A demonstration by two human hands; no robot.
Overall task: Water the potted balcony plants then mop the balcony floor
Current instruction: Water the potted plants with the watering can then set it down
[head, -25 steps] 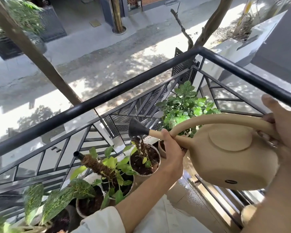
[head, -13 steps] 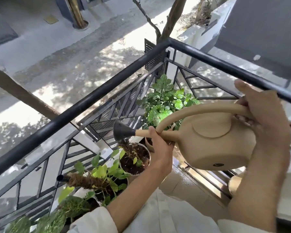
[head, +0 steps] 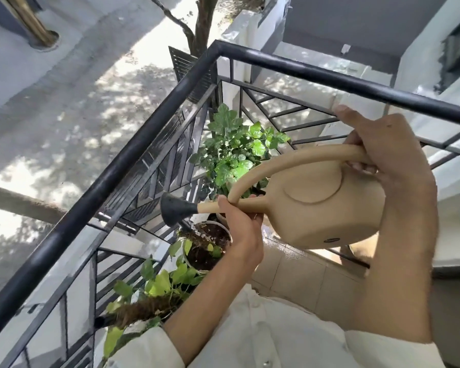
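We've got the beige watering can (head: 322,205) between both hands: our right hand (head: 388,166) wraps the arched handle, our left hand (head: 239,229) pinches the spout just behind the dark rose (head: 174,209), above the white pot (head: 210,245). Rigid plastic, likely sloshing and front-heavy, so we'd keep both holds.

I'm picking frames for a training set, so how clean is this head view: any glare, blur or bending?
Head view: harsh sun blows out the street patches beyond the railing; dappled tree shadow there; wide-angle lens bows the rail; watering can and leafy plant sharp; the nearest plant is slightly soft.
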